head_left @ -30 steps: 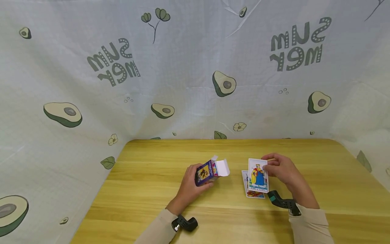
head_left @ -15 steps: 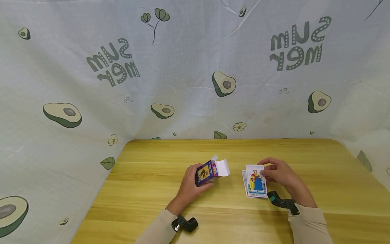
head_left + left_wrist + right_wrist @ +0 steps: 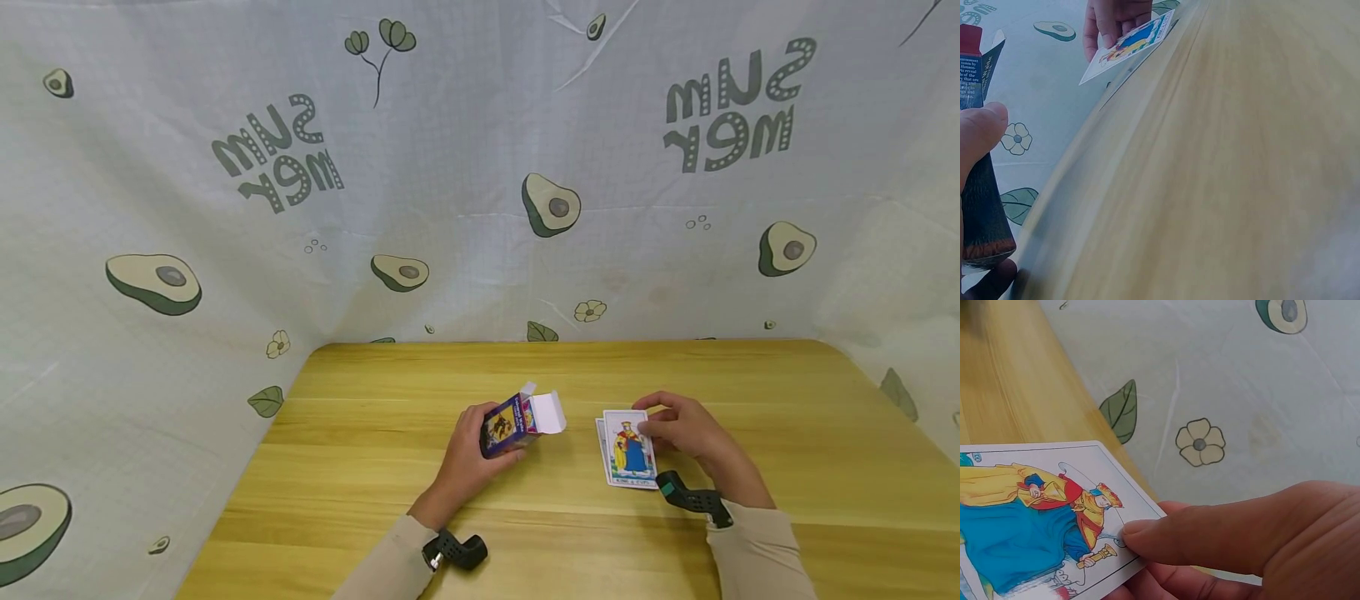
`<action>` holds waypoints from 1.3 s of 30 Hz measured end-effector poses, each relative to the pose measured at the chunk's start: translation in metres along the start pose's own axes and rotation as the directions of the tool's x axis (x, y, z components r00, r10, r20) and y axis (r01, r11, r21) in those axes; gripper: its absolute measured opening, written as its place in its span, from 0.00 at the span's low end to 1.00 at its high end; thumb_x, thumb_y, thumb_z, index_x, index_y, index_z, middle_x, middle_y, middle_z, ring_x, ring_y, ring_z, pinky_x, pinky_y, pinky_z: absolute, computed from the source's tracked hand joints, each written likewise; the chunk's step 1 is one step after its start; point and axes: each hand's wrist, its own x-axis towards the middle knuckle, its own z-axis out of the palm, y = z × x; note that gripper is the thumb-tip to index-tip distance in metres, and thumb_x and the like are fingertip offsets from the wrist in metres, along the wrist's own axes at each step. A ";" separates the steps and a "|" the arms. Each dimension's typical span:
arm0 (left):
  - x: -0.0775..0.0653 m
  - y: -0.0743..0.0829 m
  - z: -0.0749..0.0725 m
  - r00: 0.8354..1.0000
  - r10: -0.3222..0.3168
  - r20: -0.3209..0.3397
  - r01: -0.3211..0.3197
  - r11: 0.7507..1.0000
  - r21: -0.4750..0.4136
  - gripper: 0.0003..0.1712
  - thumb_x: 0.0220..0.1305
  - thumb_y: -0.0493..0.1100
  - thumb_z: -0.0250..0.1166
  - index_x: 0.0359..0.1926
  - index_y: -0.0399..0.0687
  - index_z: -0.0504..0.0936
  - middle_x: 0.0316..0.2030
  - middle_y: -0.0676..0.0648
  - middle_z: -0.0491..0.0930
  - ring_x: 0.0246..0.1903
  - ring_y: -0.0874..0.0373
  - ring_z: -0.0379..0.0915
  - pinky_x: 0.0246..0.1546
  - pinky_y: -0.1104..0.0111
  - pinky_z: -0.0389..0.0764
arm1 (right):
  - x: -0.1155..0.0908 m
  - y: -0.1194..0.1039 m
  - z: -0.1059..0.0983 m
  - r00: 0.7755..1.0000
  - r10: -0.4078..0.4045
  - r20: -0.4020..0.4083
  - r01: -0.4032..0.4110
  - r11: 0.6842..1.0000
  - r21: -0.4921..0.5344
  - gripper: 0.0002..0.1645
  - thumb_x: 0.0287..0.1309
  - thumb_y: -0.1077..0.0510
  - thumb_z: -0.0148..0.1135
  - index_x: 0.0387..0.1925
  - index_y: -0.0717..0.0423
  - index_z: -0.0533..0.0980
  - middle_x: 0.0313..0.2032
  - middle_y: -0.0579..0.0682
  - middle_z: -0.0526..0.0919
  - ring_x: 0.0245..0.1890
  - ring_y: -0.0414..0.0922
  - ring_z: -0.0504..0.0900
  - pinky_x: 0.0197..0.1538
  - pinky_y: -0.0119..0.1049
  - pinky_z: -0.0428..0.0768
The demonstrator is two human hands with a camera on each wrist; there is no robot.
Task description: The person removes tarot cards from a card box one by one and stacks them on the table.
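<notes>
My left hand (image 3: 461,458) grips a small dark-blue tarot card box (image 3: 501,428), thumb on one side and fingers on the other. Its white flap (image 3: 549,413) stands open toward the right. Between thumb and fingers, my right hand (image 3: 693,435) pinches a tarot card (image 3: 628,450) by its upper right corner. The card lies face up and shows a crowned figure in blue and yellow, with "King of Cups" along the bottom. In the left wrist view its near corner is raised above another card (image 3: 602,442), mostly hidden underneath, whose left edge shows.
A yellow wood-grain table (image 3: 360,467) runs under both hands. Behind it hangs a pale cloth (image 3: 465,150) printed with avocados, flowers and lettering. A black wrist camera (image 3: 465,552) is on the left wrist, another black camera (image 3: 686,496) on the right.
My right hand has lowered the King of Cups card toward the body and slightly left, so it now covers most of the card beneath. The left hand and box have stayed still.
</notes>
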 end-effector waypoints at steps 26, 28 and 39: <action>0.000 0.000 0.000 1.000 -0.004 0.013 0.004 1.000 -0.006 0.43 0.52 0.58 0.73 0.64 0.49 0.66 0.52 0.51 0.71 0.46 0.60 0.65 0.48 0.65 0.71 | 0.007 0.006 0.009 0.998 0.022 -0.055 -0.028 0.993 -0.111 0.24 0.56 0.63 0.65 0.54 0.69 0.72 0.41 0.62 0.78 0.34 0.49 0.77 0.38 0.37 0.80; 0.000 0.000 0.000 1.000 -0.006 0.015 0.006 1.000 -0.007 0.43 0.52 0.58 0.73 0.64 0.49 0.66 0.52 0.51 0.70 0.46 0.60 0.65 0.48 0.65 0.71 | 0.007 0.005 0.009 0.998 0.024 -0.057 -0.031 0.992 -0.121 0.24 0.56 0.62 0.65 0.53 0.69 0.72 0.41 0.62 0.78 0.34 0.50 0.77 0.38 0.37 0.80; 0.001 0.001 -0.001 1.000 -0.010 0.017 0.010 1.000 -0.009 0.42 0.52 0.57 0.73 0.63 0.51 0.66 0.52 0.52 0.70 0.46 0.60 0.65 0.48 0.65 0.71 | 0.010 0.003 0.011 0.997 0.017 -0.073 -0.029 0.984 -0.175 0.23 0.56 0.61 0.65 0.53 0.66 0.73 0.40 0.62 0.78 0.35 0.51 0.74 0.35 0.36 0.76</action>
